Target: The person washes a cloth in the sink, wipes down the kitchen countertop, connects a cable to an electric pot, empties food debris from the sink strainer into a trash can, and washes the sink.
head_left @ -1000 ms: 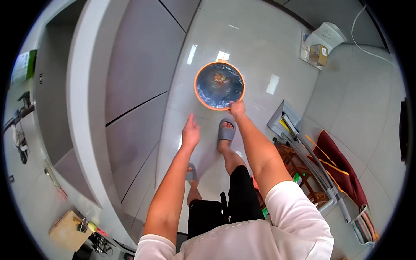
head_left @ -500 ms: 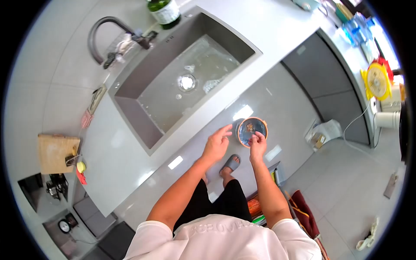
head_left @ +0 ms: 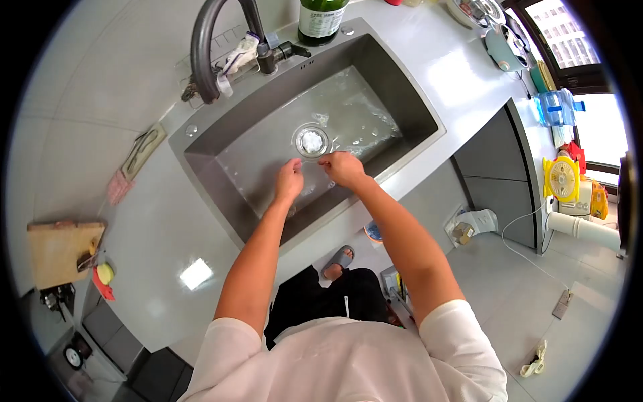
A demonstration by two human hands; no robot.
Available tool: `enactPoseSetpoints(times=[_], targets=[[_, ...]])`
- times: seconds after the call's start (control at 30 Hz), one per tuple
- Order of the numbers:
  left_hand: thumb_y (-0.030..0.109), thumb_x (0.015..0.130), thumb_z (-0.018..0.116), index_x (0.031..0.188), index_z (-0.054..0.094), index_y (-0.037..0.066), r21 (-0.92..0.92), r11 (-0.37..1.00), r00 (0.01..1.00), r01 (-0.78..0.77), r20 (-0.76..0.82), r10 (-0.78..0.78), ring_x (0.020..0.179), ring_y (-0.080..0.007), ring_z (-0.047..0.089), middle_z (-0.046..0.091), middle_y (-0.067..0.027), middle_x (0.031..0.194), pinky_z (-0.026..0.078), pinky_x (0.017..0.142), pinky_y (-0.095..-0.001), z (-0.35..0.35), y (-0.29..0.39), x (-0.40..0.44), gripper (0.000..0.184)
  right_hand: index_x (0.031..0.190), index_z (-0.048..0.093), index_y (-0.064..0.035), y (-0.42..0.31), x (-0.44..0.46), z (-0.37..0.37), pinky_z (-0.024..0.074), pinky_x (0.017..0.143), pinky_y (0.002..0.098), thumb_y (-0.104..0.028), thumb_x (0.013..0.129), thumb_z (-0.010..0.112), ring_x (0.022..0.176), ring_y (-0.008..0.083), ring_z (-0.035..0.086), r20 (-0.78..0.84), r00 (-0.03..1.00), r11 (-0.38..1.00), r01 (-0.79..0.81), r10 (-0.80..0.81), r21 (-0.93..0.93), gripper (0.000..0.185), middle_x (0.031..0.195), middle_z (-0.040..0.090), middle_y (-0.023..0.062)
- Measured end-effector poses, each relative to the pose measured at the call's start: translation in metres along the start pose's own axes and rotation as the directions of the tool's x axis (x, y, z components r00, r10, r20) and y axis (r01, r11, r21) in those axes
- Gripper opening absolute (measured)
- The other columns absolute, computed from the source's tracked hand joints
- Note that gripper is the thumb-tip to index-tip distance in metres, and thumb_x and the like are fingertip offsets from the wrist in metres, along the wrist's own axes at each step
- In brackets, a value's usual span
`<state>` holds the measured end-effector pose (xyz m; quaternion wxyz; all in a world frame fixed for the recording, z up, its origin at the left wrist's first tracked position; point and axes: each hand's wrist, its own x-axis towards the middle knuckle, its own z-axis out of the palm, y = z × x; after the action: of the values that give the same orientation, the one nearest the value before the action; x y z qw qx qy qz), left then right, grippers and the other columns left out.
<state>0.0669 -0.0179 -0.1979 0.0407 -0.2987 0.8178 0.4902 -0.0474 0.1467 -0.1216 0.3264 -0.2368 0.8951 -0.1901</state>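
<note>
Both hands are over the grey sink [head_left: 251, 144], close to its drain strainer [head_left: 312, 141]. My left hand [head_left: 289, 179] is just below and left of the drain, its fingers curled together. My right hand [head_left: 343, 167] reaches in from the right, fingers bent and closed near the strainer's lower edge. What either hand holds, if anything, is too small to make out. Water and bits of foam lie on the sink floor. Below the counter edge, the orange-rimmed bin [head_left: 373, 232] is mostly hidden behind my right forearm.
A dark curved faucet [head_left: 204, 53] and a green bottle [head_left: 321, 20] stand behind the sink. A cutting board [head_left: 65, 253] is at far left, with a folded cloth [head_left: 143, 154] nearer. At right are a yellow fan [head_left: 561, 179] and a white bag [head_left: 479, 220] on the floor.
Both hands have moved from above the orange-rimmed bin on the floor up and over into the sink, near the drain. The view has shifted closer to the sink.
</note>
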Motion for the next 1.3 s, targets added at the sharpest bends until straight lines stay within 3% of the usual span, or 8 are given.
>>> enactPoseSetpoints(times=[0.2,0.43,0.5,0.73,1.03,1.1,1.23,1.3], targets=[[0.004,0.095,0.058,0.125,0.071,0.005,-0.034,0.997,0.995,0.071,0.066,-0.068,0.111,-0.0361,0.073,0.077,-0.0185,0.118,0.057,0.096,-0.0430,0.011,-0.049,0.030,0.033,0.140,0.070,-0.0293,0.000,0.092,0.063,0.0551,0.106,0.0470,-0.027,0.097,0.057,0.125,0.0362,0.068,0.110,0.965,0.970,-0.230,0.238,-0.081,0.045,0.133,0.072,0.0183],[0.004,0.094,0.059,0.125,0.071,0.006,-0.085,0.990,0.992,0.111,0.062,-0.106,0.109,-0.0342,0.074,0.077,-0.0175,0.116,0.058,0.095,-0.0427,0.015,-0.071,0.037,0.033,0.144,0.067,-0.0245,-0.006,0.118,0.074,0.0509,0.112,0.0481,-0.027,0.097,0.053,0.131,0.0365,0.065,0.162,0.912,0.926,-0.376,0.377,-0.037,0.049,0.141,0.067,0.0195],[-0.001,0.096,0.057,0.132,0.069,0.003,-0.035,0.992,0.989,0.125,0.086,-0.122,0.103,-0.0224,0.073,0.076,-0.0137,0.119,0.058,0.092,-0.0346,0.015,-0.074,0.040,0.038,0.144,0.067,-0.0218,0.001,0.125,0.081,0.0497,0.114,0.0473,-0.028,0.098,0.053,0.132,0.0361,0.064,0.173,0.920,0.932,-0.361,0.352,0.022,0.049,0.141,0.067,0.0193],[-0.001,0.096,0.056,0.131,0.069,0.002,-0.118,0.964,0.969,0.237,0.106,-0.225,0.098,-0.0198,0.073,0.075,-0.0123,0.120,0.057,0.084,-0.0338,0.017,-0.071,0.048,0.037,0.140,0.070,-0.0219,0.000,0.122,0.073,0.0524,0.110,0.0448,-0.026,0.097,0.052,0.130,0.0342,0.066,0.174,0.888,0.902,-0.432,0.426,0.000,0.046,0.137,0.070,0.0171],[0.010,0.105,0.058,0.131,0.069,0.000,-0.061,0.990,0.989,0.125,0.092,-0.119,0.094,-0.0219,0.076,0.077,-0.0132,0.116,0.058,0.082,-0.0338,0.031,-0.065,0.087,0.029,0.142,0.068,-0.0267,0.016,0.126,0.079,0.0606,0.092,0.0407,-0.024,0.098,0.052,0.090,0.0260,0.079,0.148,0.922,0.932,-0.362,0.358,0.004,0.047,0.110,0.080,0.0106],[0.018,0.101,0.061,0.124,0.074,0.007,-0.099,0.979,0.982,0.180,0.082,-0.173,0.106,-0.0340,0.075,0.078,-0.0176,0.115,0.058,0.092,-0.0417,0.032,-0.061,0.088,0.029,0.142,0.068,-0.0253,0.013,0.130,0.080,0.0621,0.086,0.0388,-0.025,0.098,0.055,0.078,0.0221,0.080,0.230,0.882,0.909,-0.414,0.411,-0.037,0.046,0.109,0.080,0.0101],[0.019,0.100,0.061,0.123,0.074,0.007,-0.074,0.980,0.980,0.182,0.092,-0.175,0.108,-0.0357,0.074,0.077,-0.0190,0.115,0.057,0.093,-0.0424,0.030,-0.055,0.086,0.029,0.142,0.068,-0.0235,0.009,0.122,0.063,0.0627,0.082,0.0374,-0.027,0.098,0.057,0.071,0.0202,0.079,0.242,0.884,0.915,-0.401,0.400,-0.046,0.045,0.107,0.081,0.0097],[0.020,0.099,0.061,0.122,0.074,0.007,-0.014,0.985,0.982,0.169,0.087,-0.167,0.109,-0.0384,0.073,0.076,-0.0203,0.116,0.057,0.094,-0.0442,0.032,-0.052,0.088,0.029,0.138,0.072,-0.0273,0.012,0.117,0.056,0.0620,0.088,0.0395,-0.030,0.099,0.059,0.085,0.0244,0.080,0.314,0.867,0.904,-0.424,0.387,0.060,0.041,0.112,0.080,0.0103]])
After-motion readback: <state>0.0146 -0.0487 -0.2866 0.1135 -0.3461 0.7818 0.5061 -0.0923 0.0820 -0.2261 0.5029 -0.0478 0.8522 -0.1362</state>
